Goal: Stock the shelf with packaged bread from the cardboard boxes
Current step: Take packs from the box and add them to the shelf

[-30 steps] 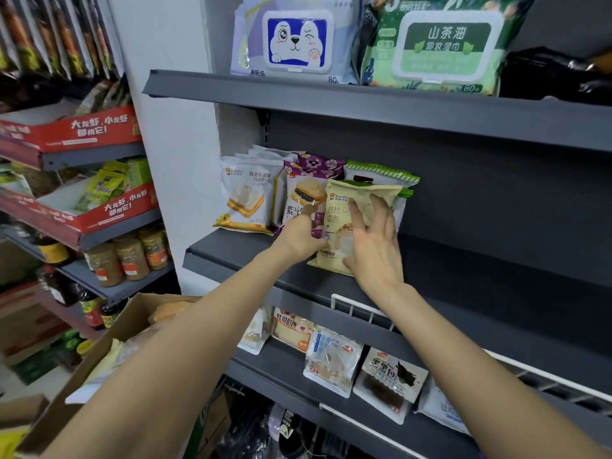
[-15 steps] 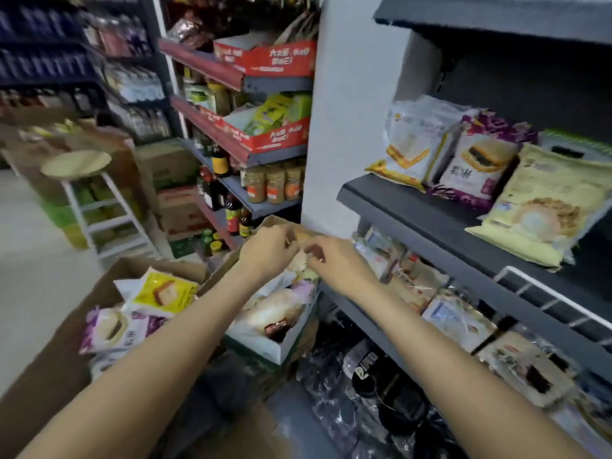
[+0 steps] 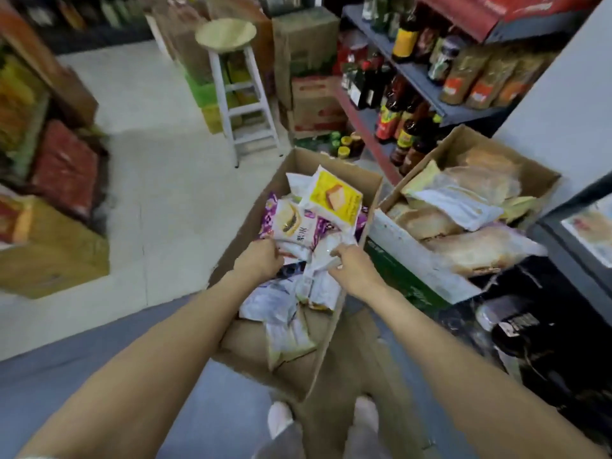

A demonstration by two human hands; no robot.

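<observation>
both hands reach down into an open cardboard box [image 3: 334, 329] that stands on the floor [image 3: 172, 200] in the near middle of the scene. the left hand [image 3: 260, 260] has its fingers curled onto a purple and white bread packet [image 3: 291, 226], grasping its near edge. the right hand [image 3: 352, 268] pinches a crumpled white packet [image 3: 318, 279] just beside it. a yellow packet [image 3: 332, 198] with a picture of sliced bread lies tilted on top of the pile at the far end of the same box. a second cardboard box [image 3: 463, 144] sits to the right, touching the first one's side, filled with pale bread packs [image 3: 477, 246] in clear wrapping. the edge of a grey shelf [image 3: 569, 256] shows at the far right. behind the boxes, bottles [image 3: 407, 127] and jars stand on shelving, and a white stool [image 3: 238, 91] stands farther back on the floor. the picture is blurred, so the printing on the packets cannot be read.
</observation>
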